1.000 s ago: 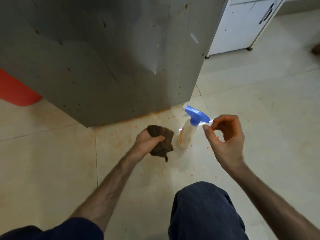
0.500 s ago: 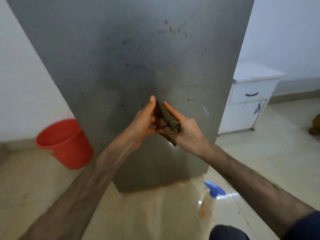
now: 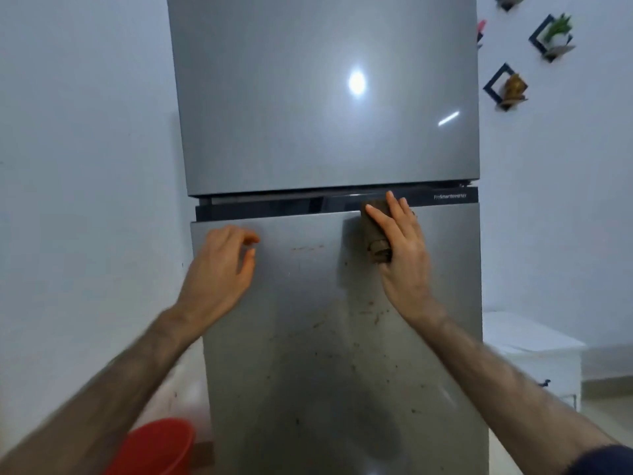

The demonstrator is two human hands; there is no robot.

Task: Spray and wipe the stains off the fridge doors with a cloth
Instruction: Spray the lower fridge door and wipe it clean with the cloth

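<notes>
Red bucket (image 3: pixel 154 447) low beside fridge's (image 3: pixel 325 114) left

two fridge doors (image 3: pixel 325 97), one cloth (image 3: pixel 375 236), one red bucket (image 3: pixel 154 447), three wall shelves (image 3: pixel 507 87)

glossy grey metal fridge doors (image 3: pixel 325 114); rough brown cloth (image 3: pixel 375 234).

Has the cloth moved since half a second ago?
Yes. The cloth has gone up the fridge's lower door to its top edge, now under the right hand alone.
</notes>
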